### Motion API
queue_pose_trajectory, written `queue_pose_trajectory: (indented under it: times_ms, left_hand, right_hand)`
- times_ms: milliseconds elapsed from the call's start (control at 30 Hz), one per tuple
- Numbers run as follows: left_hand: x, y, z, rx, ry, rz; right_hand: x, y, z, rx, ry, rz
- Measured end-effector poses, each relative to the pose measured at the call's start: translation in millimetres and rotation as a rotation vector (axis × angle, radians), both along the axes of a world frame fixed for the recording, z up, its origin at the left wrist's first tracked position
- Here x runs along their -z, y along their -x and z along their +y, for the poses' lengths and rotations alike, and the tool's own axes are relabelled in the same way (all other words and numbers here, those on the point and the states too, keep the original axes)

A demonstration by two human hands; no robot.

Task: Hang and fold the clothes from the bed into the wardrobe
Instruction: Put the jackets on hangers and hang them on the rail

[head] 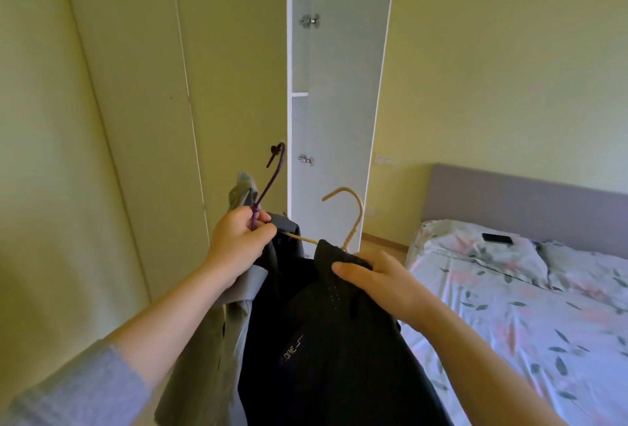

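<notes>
Dark shirt (323, 357) on tan hanger (350, 215) hangs closest, right hand (380, 279) pinching its collar, left hand (238, 242) gripping purple hanger (272, 177) with grey shirt (217, 340), facing open wardrobe (300, 126); best hold hooks apart, untangled, going in.

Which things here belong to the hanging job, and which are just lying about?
Job: purple hanger carrying grey garment, gripped by left hand; beige hanger with dark garment, pinched by right hand; open wardrobe; bed.
Lying about: phone on the bed; wall plate.
</notes>
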State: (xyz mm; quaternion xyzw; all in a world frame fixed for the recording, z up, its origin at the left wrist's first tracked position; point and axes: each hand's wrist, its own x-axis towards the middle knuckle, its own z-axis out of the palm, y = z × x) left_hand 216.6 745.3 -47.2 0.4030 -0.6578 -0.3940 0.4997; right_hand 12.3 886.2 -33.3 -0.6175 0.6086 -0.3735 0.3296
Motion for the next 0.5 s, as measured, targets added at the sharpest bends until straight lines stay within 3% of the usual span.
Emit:
queue_pose_trajectory:
  times_ms: [267,433,500]
  left_hand:
    - [16,3,-52,0.068,0.002,-0.059]
    - [29,7,-83,0.212,-0.038,-0.053]
    - [31,12,-95,0.296,-0.034,-0.061]
  right_hand:
    - [-12,-11,-41,-0.042,-0.220,-0.327]
    - [-7,-35,-88,0.135,-0.196,0.013]
    - [-5,-48,-106,0.189,-0.201,0.052]
